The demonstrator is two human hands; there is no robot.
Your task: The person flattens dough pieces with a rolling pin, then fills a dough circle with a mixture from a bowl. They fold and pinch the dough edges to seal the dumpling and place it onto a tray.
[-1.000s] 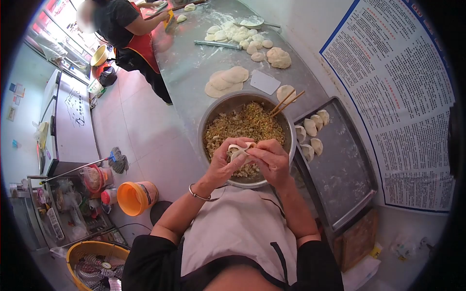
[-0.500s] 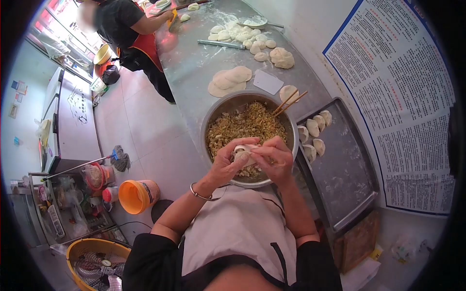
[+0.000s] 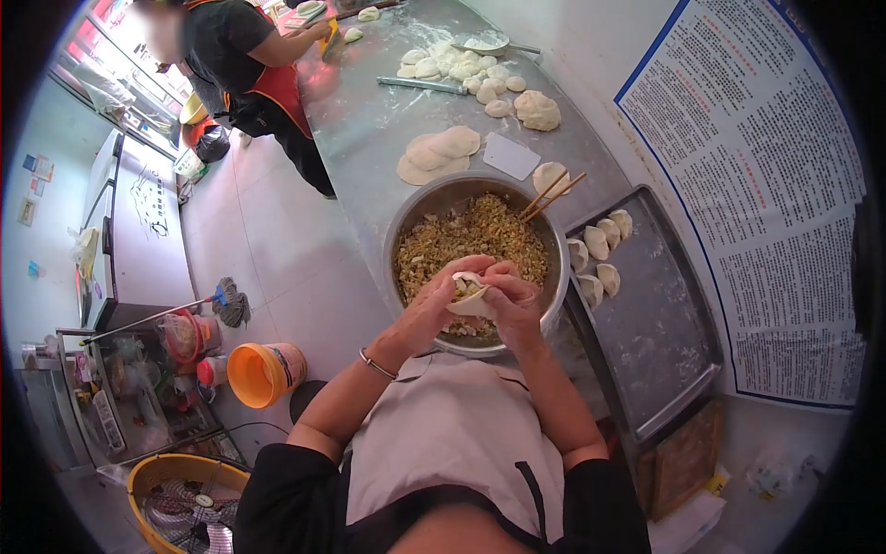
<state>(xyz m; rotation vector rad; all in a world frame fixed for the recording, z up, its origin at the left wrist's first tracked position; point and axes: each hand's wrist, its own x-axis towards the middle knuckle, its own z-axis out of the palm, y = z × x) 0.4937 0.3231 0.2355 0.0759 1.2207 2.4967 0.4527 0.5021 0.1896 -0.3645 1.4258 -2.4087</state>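
Between my two hands is a dumpling [image 3: 470, 301], its wrapper partly folded and filling showing at the opening. My left hand [image 3: 427, 314] cups its left side, fingers curled around the far edge. My right hand [image 3: 515, 309] pinches the wrapper's right edge. Both hands are over the near part of a large metal bowl [image 3: 392, 198] of chopped filling [image 3: 461, 231]. Chopsticks [image 3: 556, 196] stick out of the filling at the bowl's right side. Just beyond the bowl lie a stack of round wrappers [image 3: 437, 155], a white scraper card [image 3: 510, 157] and a single wrapper [image 3: 551, 178].
Several finished dumplings [image 3: 600, 242] sit on a dark metal tray [image 3: 660, 342] at the right. Farther up the steel table [image 3: 360, 138] are a rolling pin [image 3: 422, 85], floured dough pieces [image 3: 461, 69] and a dough lump [image 3: 537, 110]. Another person [image 3: 245, 55] stands at the table's left edge.
My hands have turned the dumpling, so its open top with filling now shows. The right fingers have shifted from the front of the wrapper to its right edge.
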